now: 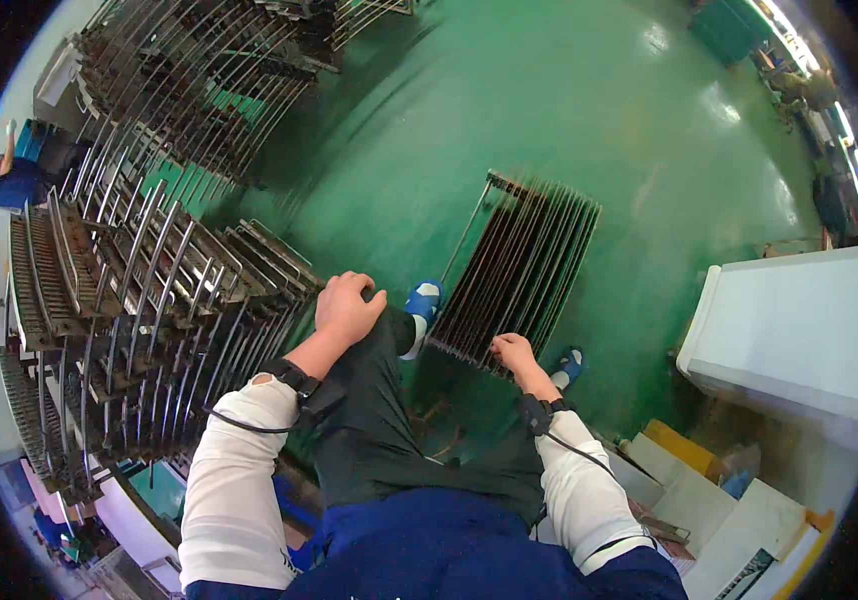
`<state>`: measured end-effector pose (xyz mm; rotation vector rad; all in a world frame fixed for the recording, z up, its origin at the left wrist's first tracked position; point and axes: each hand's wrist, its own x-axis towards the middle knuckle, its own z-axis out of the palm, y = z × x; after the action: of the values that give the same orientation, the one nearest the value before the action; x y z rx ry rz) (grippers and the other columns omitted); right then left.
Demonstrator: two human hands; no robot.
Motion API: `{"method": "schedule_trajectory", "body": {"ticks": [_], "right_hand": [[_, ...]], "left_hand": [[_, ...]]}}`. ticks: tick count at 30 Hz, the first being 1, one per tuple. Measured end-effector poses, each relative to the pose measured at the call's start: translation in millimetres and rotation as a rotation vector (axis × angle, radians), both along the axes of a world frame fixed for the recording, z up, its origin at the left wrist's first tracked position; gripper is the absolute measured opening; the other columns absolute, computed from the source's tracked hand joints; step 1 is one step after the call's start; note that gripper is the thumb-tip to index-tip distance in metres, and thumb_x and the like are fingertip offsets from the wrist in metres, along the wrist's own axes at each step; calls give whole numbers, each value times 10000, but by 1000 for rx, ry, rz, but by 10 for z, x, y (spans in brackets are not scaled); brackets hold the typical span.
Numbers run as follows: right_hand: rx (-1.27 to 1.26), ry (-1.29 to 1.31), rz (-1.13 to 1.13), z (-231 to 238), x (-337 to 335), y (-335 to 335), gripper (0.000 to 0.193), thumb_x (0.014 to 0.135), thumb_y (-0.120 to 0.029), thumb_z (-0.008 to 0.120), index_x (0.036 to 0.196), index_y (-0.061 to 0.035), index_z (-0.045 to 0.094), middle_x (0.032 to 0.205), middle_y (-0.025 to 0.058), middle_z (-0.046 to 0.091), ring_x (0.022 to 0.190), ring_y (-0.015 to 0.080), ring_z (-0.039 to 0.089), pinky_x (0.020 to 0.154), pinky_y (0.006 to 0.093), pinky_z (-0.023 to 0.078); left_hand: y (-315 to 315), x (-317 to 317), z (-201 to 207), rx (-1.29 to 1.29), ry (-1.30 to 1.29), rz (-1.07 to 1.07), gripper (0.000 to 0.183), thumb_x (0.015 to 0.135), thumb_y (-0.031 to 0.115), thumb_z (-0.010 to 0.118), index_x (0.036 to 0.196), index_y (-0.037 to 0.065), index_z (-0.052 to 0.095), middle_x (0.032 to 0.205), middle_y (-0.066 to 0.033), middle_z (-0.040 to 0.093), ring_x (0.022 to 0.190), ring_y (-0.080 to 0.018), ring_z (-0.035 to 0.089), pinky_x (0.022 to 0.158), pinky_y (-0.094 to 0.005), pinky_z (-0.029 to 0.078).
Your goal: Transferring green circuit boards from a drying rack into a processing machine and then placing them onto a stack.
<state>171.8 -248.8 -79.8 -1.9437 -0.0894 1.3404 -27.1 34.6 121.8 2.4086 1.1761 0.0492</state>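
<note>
Between my blue-slippered feet stands a metal slotted rack (524,270), brown and rusty, with many thin parallel slats or plates running lengthwise. My right hand (516,355) is over the rack's near end, fingers curled in and pressed together; anything pinched in them is too small to make out. My left hand (349,310) lies at my left knee, fingers loosely bent and the thumb apart, with nothing visible in it. White sleeves cover both forearms, and each wrist wears a black strap with a cable.
On the left, slotted metal racks (139,280) are piled high beside my left arm, with more behind. A white cabinet (789,325) stands at right; boxes (699,505) sit near my right elbow. Another person (11,180) is at the far left. The floor (589,100) is green.
</note>
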Motion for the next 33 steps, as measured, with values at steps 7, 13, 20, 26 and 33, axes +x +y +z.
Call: {"method": "schedule_trajectory", "body": {"ticks": [7,13,20,26,33], "right_hand": [[71,186,-100,210,-213,667,252,950,-227,584,1082,-21,643,903,39,667,747,117,599,636,272,463],[42,72,-74,169,-243,643,220,943,-197,579,1054,-20,647,884,20,653,743,106,596,616,264,447],[-103,-221,-436,-518,593,-438,291,858,-252,651,986,7,688,852,116,697,776,216,650,739,362,508],[-278,-493,-282,-673,1012,-704,355,833,-324,678,1005,-15,693,842,128,701,749,240,668,680,373,526],[-422,-464,-34,-466,1197,-473,376,851,-260,585,1150,-36,624,1136,216,649,1092,388,595,915,466,471]], "left_hand": [[30,41,-15,-35,5,0,261,803,314,677,895,69,685,959,-106,642,992,-317,583,877,-420,472],[-2,53,-102,13,-31,-27,250,783,298,691,882,69,690,934,-89,650,947,-305,590,832,-425,485],[-38,181,-82,12,-43,-71,233,780,271,690,866,55,681,918,-96,646,911,-312,593,806,-426,486],[-64,257,-56,1,0,-98,241,777,267,691,875,48,676,916,-107,638,913,-318,587,820,-424,478],[-157,320,-60,23,33,-123,220,768,239,703,877,51,667,940,-111,644,944,-323,589,840,-421,474]]}}
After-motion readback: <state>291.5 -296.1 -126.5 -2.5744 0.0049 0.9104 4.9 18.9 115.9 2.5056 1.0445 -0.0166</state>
